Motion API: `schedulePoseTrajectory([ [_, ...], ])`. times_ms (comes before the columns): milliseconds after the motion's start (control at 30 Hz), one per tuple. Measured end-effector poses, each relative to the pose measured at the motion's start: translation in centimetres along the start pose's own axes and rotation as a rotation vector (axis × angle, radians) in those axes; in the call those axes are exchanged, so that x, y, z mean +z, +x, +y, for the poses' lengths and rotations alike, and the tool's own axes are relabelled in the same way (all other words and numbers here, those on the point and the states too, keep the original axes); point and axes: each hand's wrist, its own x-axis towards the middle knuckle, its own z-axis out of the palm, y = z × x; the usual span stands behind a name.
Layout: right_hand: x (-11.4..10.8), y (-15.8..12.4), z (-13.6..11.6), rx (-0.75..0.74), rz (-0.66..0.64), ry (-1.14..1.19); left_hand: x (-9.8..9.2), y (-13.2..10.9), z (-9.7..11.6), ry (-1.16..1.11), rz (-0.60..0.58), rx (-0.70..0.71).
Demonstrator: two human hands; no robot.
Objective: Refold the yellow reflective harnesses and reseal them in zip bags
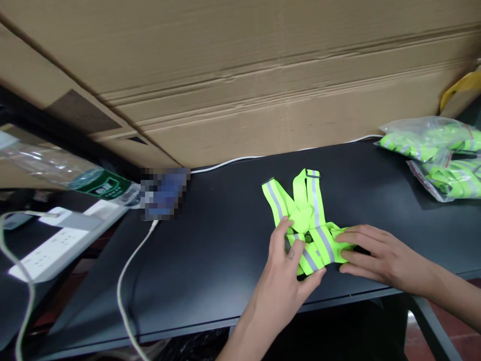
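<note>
A neon-green reflective strap vest (304, 210) with grey stripes lies bunched on the black table (210, 250). My left hand (289, 265) rests on its lower left part, fingers curled over the straps and the thumb under the near edge. My right hand (370, 255) lies flat on the vest's right end, fingers stretched out and pressing the folded strap down. The upper loops of the vest stick out free beyond both hands.
Clear bags (439, 155) of more green vests lie at the table's far right. A cardboard wall (263, 75) stands behind. A white cable (128, 281) runs over the left side, beside a white power strip (56, 245) and a plastic bottle (67, 170).
</note>
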Motion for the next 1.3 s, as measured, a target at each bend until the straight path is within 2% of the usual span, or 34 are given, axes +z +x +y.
schedulePoseTrajectory([
  [133,0.2,-0.4,-1.1,0.067,-0.053,-0.057,0.2,-0.6,0.0,0.088,0.006,0.02],
  [400,1.1,-1.0,-3.6,0.139,-0.177,-0.205,-0.8,-0.4,0.2,0.093,-0.025,0.081],
  [667,1.9,1.0,-4.3,0.15,-0.165,-0.308,-1.2,1.4,0.2,0.17,-0.166,0.062],
  [800,2.5,1.3,-4.7,0.128,-0.12,-0.334,-2.0,1.0,-0.4,0.145,-0.238,0.107],
  [867,2.7,1.1,-5.1,0.123,-0.113,-0.339,-1.9,0.4,-0.5,0.167,-0.2,0.128],
  [1000,3.2,0.1,-6.6,0.191,-0.098,-0.372,-0.7,-1.8,-0.1,0.422,0.003,0.145],
  [1167,3.3,-1.1,-9.0,0.236,-0.016,-0.405,0.3,-4.6,0.9,0.558,0.029,0.202],
  [1300,2.2,-1.3,-9.3,0.194,0.007,-0.398,0.6,-5.9,0.8,0.561,0.088,0.276],
])
